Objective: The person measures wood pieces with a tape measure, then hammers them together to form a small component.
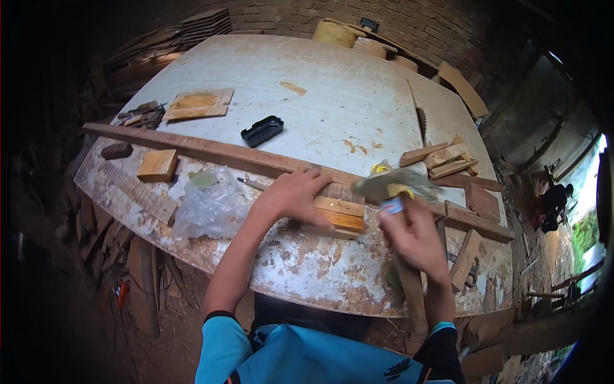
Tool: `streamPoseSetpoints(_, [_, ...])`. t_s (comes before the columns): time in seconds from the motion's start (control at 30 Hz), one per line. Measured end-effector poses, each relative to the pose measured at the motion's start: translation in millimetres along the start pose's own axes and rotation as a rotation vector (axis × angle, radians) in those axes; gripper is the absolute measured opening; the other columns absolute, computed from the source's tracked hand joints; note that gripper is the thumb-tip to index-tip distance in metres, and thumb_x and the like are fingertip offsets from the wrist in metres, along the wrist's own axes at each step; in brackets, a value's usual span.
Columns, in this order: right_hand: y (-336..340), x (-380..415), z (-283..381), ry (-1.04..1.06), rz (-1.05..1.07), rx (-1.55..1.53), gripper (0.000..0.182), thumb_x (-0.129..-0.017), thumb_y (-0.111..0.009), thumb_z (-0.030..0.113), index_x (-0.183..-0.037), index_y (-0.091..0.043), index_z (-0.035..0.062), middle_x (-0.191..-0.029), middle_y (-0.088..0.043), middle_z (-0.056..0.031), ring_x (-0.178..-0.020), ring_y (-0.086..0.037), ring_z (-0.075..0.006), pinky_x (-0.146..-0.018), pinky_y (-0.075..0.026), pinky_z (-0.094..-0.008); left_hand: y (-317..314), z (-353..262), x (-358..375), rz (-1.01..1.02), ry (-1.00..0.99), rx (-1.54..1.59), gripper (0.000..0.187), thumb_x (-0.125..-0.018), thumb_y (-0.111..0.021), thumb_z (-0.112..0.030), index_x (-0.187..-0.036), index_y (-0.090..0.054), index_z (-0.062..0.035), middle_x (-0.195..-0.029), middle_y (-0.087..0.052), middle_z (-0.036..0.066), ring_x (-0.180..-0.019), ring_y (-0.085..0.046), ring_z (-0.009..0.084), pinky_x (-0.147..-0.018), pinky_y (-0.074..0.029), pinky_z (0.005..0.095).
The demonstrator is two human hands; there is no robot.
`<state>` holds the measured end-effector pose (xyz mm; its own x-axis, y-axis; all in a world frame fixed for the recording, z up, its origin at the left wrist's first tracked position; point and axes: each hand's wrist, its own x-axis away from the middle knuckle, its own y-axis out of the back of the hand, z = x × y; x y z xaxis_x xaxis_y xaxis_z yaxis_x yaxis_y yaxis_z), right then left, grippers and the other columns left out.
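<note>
My left hand point(295, 197) holds a small stack of wooden blocks point(342, 214) down on the worn table, against a long wooden beam point(211, 148). Small light dots show on the top of the blocks. My right hand point(412, 232) is closed around something with a wooden handle point(411, 291) and a motion-blurred head point(393, 184), just right of the blocks. A small blue and white item point(391, 205) shows at my right fingers. Left of my left hand lie a thin pointed tool point(251, 184) and a crumpled clear plastic bag point(212, 206).
On the table point(256, 70) are a black case point(263, 130), a wood block point(158, 166), a flat wooden piece point(198, 104) and offcuts point(446, 158). A saw blade point(422, 123) stands at the right. A person point(551, 206) is in the far right background.
</note>
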<state>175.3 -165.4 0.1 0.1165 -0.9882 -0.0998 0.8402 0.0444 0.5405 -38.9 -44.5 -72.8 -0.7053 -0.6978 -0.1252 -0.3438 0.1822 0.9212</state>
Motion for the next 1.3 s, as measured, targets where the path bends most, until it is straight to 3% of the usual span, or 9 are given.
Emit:
streamPoseSetpoints(0.07, [0, 5, 8, 0.072, -0.111, -0.149, 0.025, -0.09, -0.054, 0.017, -0.107, -0.051, -0.0012, -0.074, -0.057, -0.0063, -0.054, -0.055, -0.0083, -0.047, -0.044, -0.0233, -1, 1, 1, 0.023, 0.022, 0.015, 0.096, -0.051, -0.074, -0.061, -0.125, -0.048, -0.0051, -0.112, -0.053, 0.014, -0.108, -0.051, 0.0303, -0.087, -0.045, 0.0412])
streamPoseSetpoints(0.37, [-11, -13, -10, -0.217, 0.171, -0.011, 0.02, -0.092, -0.051, 0.019, -0.095, -0.051, -0.001, -0.066, -0.052, -0.0025, -0.051, -0.052, -0.0079, -0.045, -0.043, -0.0224, -2, 0, -1, 0.051, 0.028, 0.049, 0.098, -0.051, -0.076, -0.058, -0.127, -0.044, -0.0043, -0.115, -0.05, 0.015, -0.109, -0.05, 0.0317, -0.087, -0.045, 0.0418])
streamPoseSetpoints(0.47, [-4, -7, -14, 0.101, -0.007, 0.064, 0.02, -0.092, -0.052, 0.019, -0.097, -0.051, -0.0009, -0.067, -0.052, -0.0026, -0.051, -0.052, -0.0082, -0.045, -0.043, -0.0228, 0, 0, -1, 0.069, 0.04, 0.059, 0.098, -0.052, -0.076, -0.058, -0.127, -0.044, -0.0046, -0.114, -0.05, 0.014, -0.109, -0.05, 0.0314, -0.087, -0.045, 0.0416])
streamPoseSetpoints(0.6, [-3, 6, 12, 0.014, -0.158, -0.232, 0.022, -0.091, -0.053, 0.017, -0.103, -0.049, -0.0017, -0.069, -0.054, -0.0047, -0.053, -0.053, -0.0079, -0.047, -0.043, -0.0227, -1, 0, 1, 0.067, 0.046, 0.063, 0.097, -0.051, -0.076, -0.058, -0.126, -0.045, -0.0046, -0.114, -0.05, 0.015, -0.11, -0.05, 0.0313, -0.088, -0.045, 0.0416])
streamPoseSetpoints(0.8, [-9, -13, -19, 0.043, 0.097, 0.263, 0.022, -0.091, -0.052, 0.018, -0.102, -0.051, -0.0012, -0.073, -0.055, -0.0055, -0.054, -0.052, -0.0083, -0.047, -0.042, -0.023, -4, 0, -2, 0.057, 0.043, 0.066, 0.099, -0.051, -0.075, -0.06, -0.127, -0.045, -0.0045, -0.12, -0.049, 0.017, -0.116, -0.047, 0.0336, -0.092, -0.043, 0.0428])
streamPoseSetpoints(0.9, [-10, -23, -30, 0.32, -0.025, 0.256, 0.025, -0.09, -0.054, 0.018, -0.105, -0.052, -0.0023, -0.071, -0.056, -0.0047, -0.053, -0.051, -0.0079, -0.047, -0.041, -0.0234, -4, 0, -2, 0.048, 0.032, 0.079, 0.101, -0.05, -0.074, -0.062, -0.127, -0.045, -0.0037, -0.124, -0.048, 0.018, -0.118, -0.045, 0.0351, -0.094, -0.042, 0.0436])
streamPoseSetpoints(1.1, [6, -7, -2, 0.165, -0.146, 0.014, 0.024, -0.091, -0.053, 0.015, -0.108, -0.05, -0.0014, -0.068, -0.053, -0.0026, -0.053, -0.052, -0.0067, -0.047, -0.043, -0.0219, 0, -3, -5, 0.102, 0.069, 0.126, 0.1, -0.049, -0.075, -0.06, -0.127, -0.045, -0.0041, -0.122, -0.049, 0.018, -0.118, -0.046, 0.0349, -0.094, -0.042, 0.0437])
streamPoseSetpoints(1.27, [3, -16, -1, -0.171, 0.22, 0.152, 0.034, -0.089, -0.05, 0.024, -0.105, -0.051, -0.0066, -0.097, -0.059, -0.0301, -0.096, -0.057, -0.0418, -0.082, -0.043, -0.0445, -4, 0, -8, 0.081, 0.043, 0.11, 0.101, -0.049, -0.076, -0.059, -0.127, -0.046, -0.0025, -0.119, -0.05, 0.018, -0.113, -0.049, 0.035, -0.093, -0.043, 0.0424])
streamPoseSetpoints(1.3, [-3, -19, -11, -0.055, 0.14, 0.188, 0.034, -0.089, -0.05, 0.024, -0.102, -0.052, -0.0073, -0.09, -0.06, -0.0304, -0.091, -0.058, -0.0433, -0.079, -0.044, -0.0463, 2, -6, -8, 0.109, 0.063, 0.138, 0.1, -0.049, -0.077, -0.058, -0.127, -0.047, -0.0023, -0.119, -0.05, 0.019, -0.113, -0.05, 0.0351, -0.093, -0.043, 0.0424])
